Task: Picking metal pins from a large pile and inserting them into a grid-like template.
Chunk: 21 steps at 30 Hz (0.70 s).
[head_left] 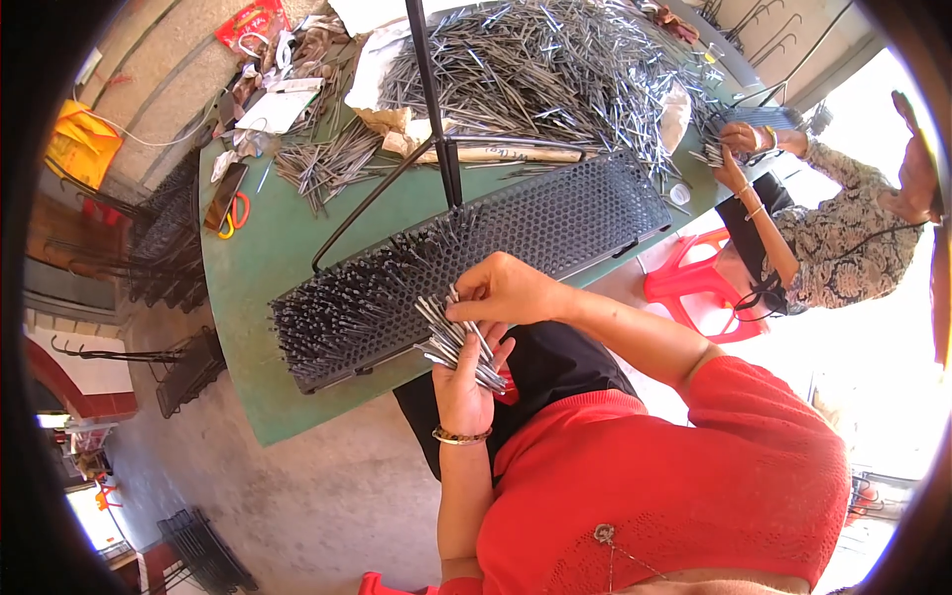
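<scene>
My left hand (462, 397) is cupped around a bundle of thin metal rods (443, 337), held just in front of the rack's near edge. Over the bundle's upper end, the fingers of my right hand (516, 289) are pinched together at a rod. A long black rack (570, 220) full of round holes lies slantwise on the green table (248, 268). Its left part is densely filled with upright dark rods (342, 312), and toward the right its holes stand bare.
A big heap of loose rods (535, 69) covers the table's back, with a smaller pile (322, 164) at left. A black metal post (431, 89) rises behind the rack. Orange-handled scissors (235, 215) lie at left. A co-worker's hands (739, 149) hold rods at right, near a red stool (689, 283).
</scene>
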### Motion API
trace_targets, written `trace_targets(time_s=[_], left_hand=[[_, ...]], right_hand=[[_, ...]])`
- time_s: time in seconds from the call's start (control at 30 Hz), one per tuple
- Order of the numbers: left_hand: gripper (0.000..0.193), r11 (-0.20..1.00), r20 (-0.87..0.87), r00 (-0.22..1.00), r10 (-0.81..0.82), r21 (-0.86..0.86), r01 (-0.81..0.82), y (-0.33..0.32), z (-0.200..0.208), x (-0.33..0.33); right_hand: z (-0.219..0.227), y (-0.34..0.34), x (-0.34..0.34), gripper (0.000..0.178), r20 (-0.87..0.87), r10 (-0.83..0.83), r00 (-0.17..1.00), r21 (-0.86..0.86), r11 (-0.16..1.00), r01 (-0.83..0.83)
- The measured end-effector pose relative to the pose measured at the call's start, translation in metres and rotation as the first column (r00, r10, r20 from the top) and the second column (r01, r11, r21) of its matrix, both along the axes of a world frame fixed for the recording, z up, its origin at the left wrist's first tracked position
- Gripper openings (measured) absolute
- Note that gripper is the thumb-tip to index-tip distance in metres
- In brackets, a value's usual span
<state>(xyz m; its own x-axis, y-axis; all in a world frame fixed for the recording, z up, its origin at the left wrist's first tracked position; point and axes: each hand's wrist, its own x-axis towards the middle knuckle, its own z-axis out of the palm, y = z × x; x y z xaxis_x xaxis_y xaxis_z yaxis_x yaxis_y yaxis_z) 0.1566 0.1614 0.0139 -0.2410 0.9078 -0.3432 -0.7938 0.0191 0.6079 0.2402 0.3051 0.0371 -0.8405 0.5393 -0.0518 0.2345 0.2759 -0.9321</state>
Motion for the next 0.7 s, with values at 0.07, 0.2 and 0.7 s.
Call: trace_targets(time_s=[0.07, 0.2, 0.7], left_hand=[[0.038, 1.000, 0.014, 1.000, -0.008, -0.007, 0.008, 0.000, -0.004, 0.000], [0.037, 0.997, 0.050, 0.997, -0.054, -0.060, 0.057, 0.000, -0.016, 0.000], [0.030, 0.992, 0.084, 0.994, -0.070, -0.096, 0.078, -0.002, -0.015, 0.000]], right_hand=[[0.001, 0.004, 0.001, 0.023, 0.018, -0.012, 1.000, -0.037, 0.999, 0.013], [0.011, 0.015, -0.006, 0.019, -0.242, -0.308, 0.920, -0.185, 0.946, 0.268], [-0.011, 0.022, -0.030, 0.022, -0.406, -0.168, 0.898, 0.505, 0.778, 0.374]])
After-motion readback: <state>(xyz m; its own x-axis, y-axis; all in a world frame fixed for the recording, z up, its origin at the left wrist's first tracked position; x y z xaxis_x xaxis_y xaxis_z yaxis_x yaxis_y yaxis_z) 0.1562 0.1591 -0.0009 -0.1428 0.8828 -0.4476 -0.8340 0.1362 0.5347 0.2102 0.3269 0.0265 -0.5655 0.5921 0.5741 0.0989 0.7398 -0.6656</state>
